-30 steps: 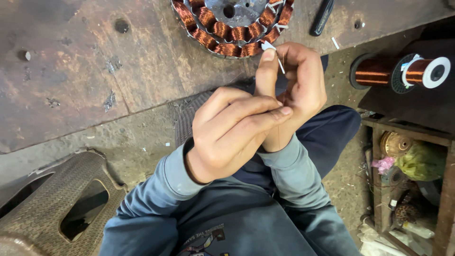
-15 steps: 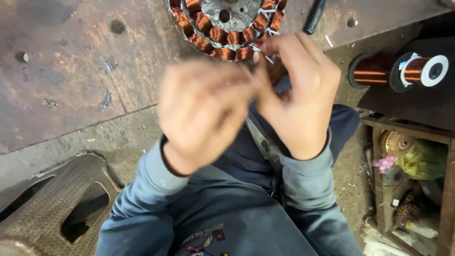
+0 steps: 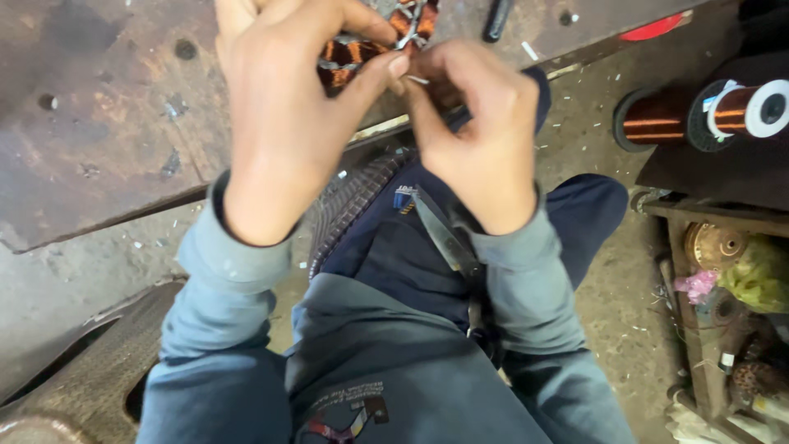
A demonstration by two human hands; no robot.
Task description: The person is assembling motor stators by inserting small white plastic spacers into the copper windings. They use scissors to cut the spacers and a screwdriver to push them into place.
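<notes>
copper stator (image 3: 345, 57) behind hands, wire spool (image 3: 707, 115) right

I see a round motor stator (image 3: 362, 49) wound with copper-coloured coils, lying flat on the rusty metal table (image 3: 107, 123) at its near edge; most of it is hidden behind my hands. A thin pale wire end (image 3: 417, 80) sticks out just beside the stator's near rim, pinched between my fingertips.

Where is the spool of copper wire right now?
In the head view, the spool of copper wire lies on its side at the right edge, above the cluttered wooden shelf.
</notes>
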